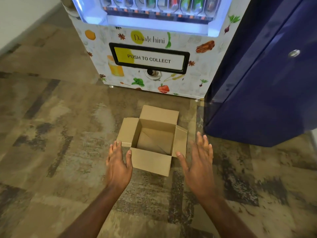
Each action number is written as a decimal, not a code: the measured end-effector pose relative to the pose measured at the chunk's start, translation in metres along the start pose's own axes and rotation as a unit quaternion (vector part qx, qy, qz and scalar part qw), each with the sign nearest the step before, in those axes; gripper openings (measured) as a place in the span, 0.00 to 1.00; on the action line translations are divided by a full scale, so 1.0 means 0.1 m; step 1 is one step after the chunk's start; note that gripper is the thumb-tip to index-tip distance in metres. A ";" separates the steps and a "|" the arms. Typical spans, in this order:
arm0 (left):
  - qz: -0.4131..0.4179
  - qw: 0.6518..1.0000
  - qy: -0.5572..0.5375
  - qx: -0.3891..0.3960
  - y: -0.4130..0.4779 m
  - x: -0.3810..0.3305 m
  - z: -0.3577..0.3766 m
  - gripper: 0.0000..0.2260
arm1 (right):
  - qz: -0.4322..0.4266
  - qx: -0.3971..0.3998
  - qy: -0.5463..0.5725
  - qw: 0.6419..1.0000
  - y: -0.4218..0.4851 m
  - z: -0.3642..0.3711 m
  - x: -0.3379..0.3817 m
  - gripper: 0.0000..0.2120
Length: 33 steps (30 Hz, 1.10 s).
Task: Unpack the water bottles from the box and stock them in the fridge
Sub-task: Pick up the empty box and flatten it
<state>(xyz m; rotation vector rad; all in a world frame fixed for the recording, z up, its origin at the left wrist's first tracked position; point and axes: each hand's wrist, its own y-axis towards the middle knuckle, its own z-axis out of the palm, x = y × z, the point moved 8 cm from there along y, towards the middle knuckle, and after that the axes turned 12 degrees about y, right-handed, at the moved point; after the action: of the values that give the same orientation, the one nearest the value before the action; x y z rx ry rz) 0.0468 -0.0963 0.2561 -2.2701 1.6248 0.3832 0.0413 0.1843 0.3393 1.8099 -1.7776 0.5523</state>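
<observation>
A small brown cardboard box (151,160) sits on the floor with all its flaps folded out. Its inside shows only bare cardboard; no water bottles are in view. My left hand (118,166) hovers at the box's near left corner, fingers spread, holding nothing. My right hand (199,162) is held open just right of the box, palm turned toward it, also holding nothing. A dark blue fridge (260,83) stands at the right with its door shut.
A white vending machine (147,48) printed with vegetables and a "PUSH TO COLLECT" flap stands right behind the box. Patterned brown carpet (51,134) spreads to the left and toward me. A pale wall (15,19) runs along the far left.
</observation>
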 end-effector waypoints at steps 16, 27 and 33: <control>-0.170 0.973 -0.016 0.152 1.11 1.35 2.47 0.30 | 0.027 0.073 -0.044 0.996 0.20 2.33 -1.32 0.31; -0.249 0.945 -0.174 0.119 1.62 1.69 3.16 0.30 | 0.026 0.086 -0.042 0.995 0.22 2.99 -1.79 0.32; -0.292 0.929 -0.218 0.070 1.79 1.71 3.29 0.22 | 0.030 0.112 -0.046 0.992 0.30 3.20 -1.94 0.32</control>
<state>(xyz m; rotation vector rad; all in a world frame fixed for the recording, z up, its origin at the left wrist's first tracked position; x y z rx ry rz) -0.0784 -0.1623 -0.1302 -2.2174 0.6948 0.5410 -0.0237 0.1332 -0.0273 1.9642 -1.8999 0.7282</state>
